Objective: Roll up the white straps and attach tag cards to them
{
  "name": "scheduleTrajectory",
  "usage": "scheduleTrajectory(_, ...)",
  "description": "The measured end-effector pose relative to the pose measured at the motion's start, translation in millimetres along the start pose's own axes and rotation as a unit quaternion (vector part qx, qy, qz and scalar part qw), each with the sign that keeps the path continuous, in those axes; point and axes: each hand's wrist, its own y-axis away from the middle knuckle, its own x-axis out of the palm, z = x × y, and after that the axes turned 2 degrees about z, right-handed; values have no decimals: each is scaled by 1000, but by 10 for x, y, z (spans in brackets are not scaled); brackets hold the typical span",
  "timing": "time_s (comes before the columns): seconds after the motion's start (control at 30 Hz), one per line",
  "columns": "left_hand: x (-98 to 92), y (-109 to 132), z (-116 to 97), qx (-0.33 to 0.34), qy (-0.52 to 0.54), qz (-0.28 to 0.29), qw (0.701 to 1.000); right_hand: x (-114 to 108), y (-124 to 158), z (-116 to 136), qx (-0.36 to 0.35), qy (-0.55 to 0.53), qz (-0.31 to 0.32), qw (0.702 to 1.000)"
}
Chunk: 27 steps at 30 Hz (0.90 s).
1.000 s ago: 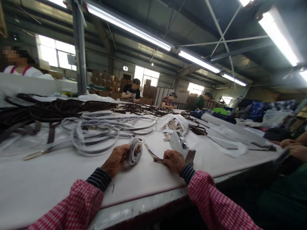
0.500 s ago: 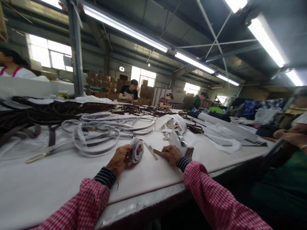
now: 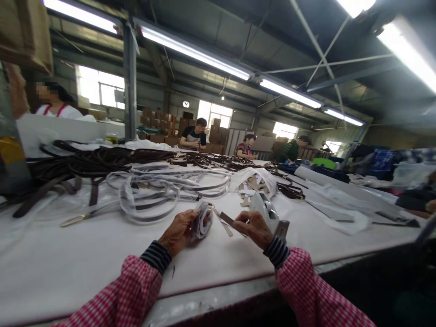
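A long white-covered bench (image 3: 85,263) runs from the lower left toward the right of the frame. On it lie dark brown straps (image 3: 95,161) at upper left, grey-white straps (image 3: 153,190) at centre, scissors (image 3: 86,215) at left, a tape dispenser (image 3: 270,213) and a white roll (image 3: 340,186) at right.

The tape dispenser (image 3: 270,213) stands on the table (image 3: 68,268). Left of it lie looped straps (image 3: 150,190). Behind it sits a bag (image 3: 254,178).

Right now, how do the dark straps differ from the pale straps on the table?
The dark straps are brown and lie farther back, towards the left; the pale straps are greyish-white, in loose loops, nearer the left hand. Both are long, narrow and piled on the white table.
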Motion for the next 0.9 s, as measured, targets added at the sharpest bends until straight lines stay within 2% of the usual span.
scheduleTrajectory(0.13,-20,-8,-18,-1,12,1,1000,187,13,176,2,-95,13,995)
scheduleTrajectory(0.3,-43,12,-56,5,8,17,1000,362,23,302,0,-65,59,996)
scheduleTrajectory(0.43,8,46,-83,19,-10,37,999,414,-7,352,-1,-36,65,997)
scheduleTrajectory(0.67,72,70,-89,48,-87,77,992,550,-178,420,-2,-138,64,988)
scheduleTrajectory(0.83,36,70,-130,68,-102,48,991,573,-151,327,13,-188,101,977)
scheduleTrajectory(0.9,19,76,-164,69,-101,37,992,529,-87,212,9,-188,64,980)
